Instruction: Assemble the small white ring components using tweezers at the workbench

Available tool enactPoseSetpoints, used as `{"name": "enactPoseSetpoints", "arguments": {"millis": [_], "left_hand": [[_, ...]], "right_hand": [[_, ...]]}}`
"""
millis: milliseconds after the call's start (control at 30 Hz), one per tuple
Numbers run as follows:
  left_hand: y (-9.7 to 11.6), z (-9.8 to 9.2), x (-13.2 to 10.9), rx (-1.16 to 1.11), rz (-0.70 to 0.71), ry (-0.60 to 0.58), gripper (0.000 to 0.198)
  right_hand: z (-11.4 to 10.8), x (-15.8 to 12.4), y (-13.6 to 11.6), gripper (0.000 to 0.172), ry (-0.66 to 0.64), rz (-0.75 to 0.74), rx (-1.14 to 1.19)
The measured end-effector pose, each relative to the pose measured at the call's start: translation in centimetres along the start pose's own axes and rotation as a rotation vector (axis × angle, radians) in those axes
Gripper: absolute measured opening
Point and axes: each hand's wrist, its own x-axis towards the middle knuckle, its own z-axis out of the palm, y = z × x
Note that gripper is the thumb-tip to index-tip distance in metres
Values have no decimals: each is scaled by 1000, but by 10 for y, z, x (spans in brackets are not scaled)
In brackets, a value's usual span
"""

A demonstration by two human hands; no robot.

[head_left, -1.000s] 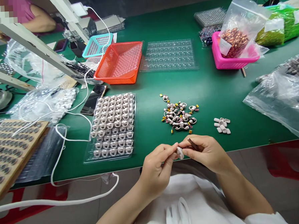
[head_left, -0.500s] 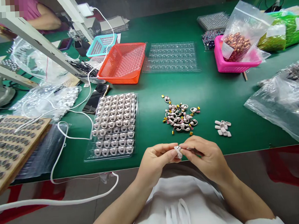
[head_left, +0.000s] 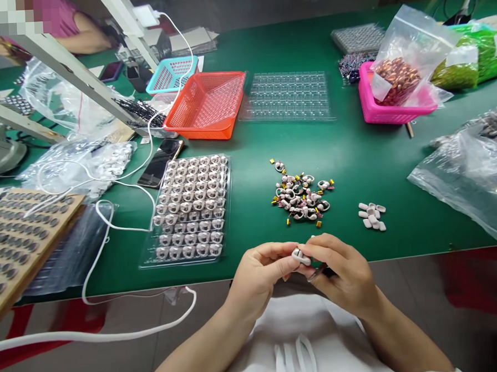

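Note:
My left hand pinches a small pale plastic part at the table's front edge. The fingertips of my right hand touch that part from the other side, and a thin dark metallic tool lies within its fingers, mostly hidden. Beyond my hands is a pile of pale looped parts with yellow tabs. Several small pale caps lie right of the pile. To the left, a clear tray holds rows of similar pale parts.
An orange basket, an upright-free clear tray and a pink basket stand farther back. A phone, white cable and wooden board are left. Plastic bags lie right. Another person's arm is back left.
The pale part has turned in my fingers. My right hand has shifted slightly, and the dark tool in it now shows more, tilted below the fingers.

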Motion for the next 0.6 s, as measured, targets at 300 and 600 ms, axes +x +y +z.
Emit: {"name": "enactPoseSetpoints", "arguments": {"millis": [300,600], "left_hand": [[3,1,0,12,-23,-1,23],[-3,-2,1,104,53,51,19]], "right_hand": [[6,-6,7,31,131,-109,-132],[7,-4,7,37,76,-158,-159]]}}
